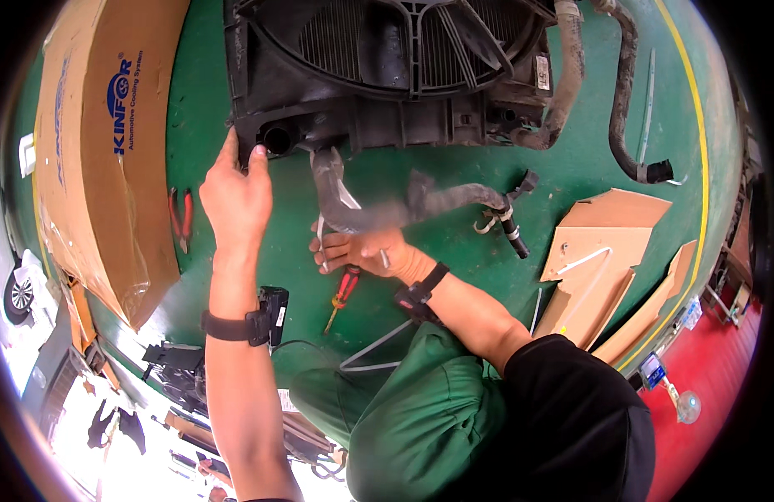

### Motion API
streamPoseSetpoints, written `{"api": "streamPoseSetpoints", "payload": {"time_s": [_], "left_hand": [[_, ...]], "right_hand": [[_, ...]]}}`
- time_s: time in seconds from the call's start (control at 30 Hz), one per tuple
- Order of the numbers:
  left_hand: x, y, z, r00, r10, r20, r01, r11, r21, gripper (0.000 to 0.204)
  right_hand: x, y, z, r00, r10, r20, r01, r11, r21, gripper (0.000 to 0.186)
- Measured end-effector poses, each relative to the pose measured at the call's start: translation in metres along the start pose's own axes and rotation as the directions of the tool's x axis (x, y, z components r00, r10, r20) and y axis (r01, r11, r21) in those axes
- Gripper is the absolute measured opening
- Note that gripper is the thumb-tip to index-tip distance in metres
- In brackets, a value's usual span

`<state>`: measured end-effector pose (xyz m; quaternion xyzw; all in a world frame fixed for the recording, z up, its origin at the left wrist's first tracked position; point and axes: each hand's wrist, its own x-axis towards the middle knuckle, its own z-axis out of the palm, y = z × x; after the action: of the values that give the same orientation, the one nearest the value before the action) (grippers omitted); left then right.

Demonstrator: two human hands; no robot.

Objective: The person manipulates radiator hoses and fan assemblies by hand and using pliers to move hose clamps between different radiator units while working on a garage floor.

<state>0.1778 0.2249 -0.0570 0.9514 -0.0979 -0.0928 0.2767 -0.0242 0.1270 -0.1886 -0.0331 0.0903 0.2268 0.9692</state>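
A black radiator and fan assembly point(362, 117) lies at the top. My left hand point(235, 197) grips its lower-left corner, thumb beside the round open port point(278, 139). A grey, dirty hose point(328, 180) hangs from the assembly and bends right to a black branched connector point(514, 234); its middle is blurred. Below that bend my right hand point(362, 249) is closed on a silver metal tool point(347, 194), apparently pliers, partly hidden by the hose. A red-handled screwdriver point(347, 287) lies just below that hand.
A long cardboard box point(111, 192) stands left, with red-handled pliers point(182, 222) beside it. Right are loose hoses point(625, 109) and cardboard pieces point(596, 230) on the green floor point(454, 293). Dark equipment point(173, 376) and a thin grey bent strip point(374, 366) lie near my legs.
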Motion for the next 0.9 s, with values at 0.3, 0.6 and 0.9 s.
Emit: {"api": "streamPoseSetpoints", "payload": {"time_s": [0.3,0.6,0.9], "left_hand": [[-0.001,0.011,0.009,0.988,-0.15,0.044,0.149,0.989,0.022,0.05],[-0.002,0.012,0.014,0.997,-0.069,-0.026,0.071,0.995,0.067,0.049],[0.002,0.014,0.008,0.991,-0.137,0.007,0.136,0.987,0.088,0.05]], "right_hand": [[0.021,0.023,0.006,0.989,-0.148,0.012,0.148,0.986,-0.073,0.095],[0.035,0.042,0.0,0.961,-0.269,0.062,0.273,0.959,-0.073,0.089],[-0.033,-0.048,-0.003,0.969,0.218,0.12,-0.204,0.972,-0.117,0.085]]}}
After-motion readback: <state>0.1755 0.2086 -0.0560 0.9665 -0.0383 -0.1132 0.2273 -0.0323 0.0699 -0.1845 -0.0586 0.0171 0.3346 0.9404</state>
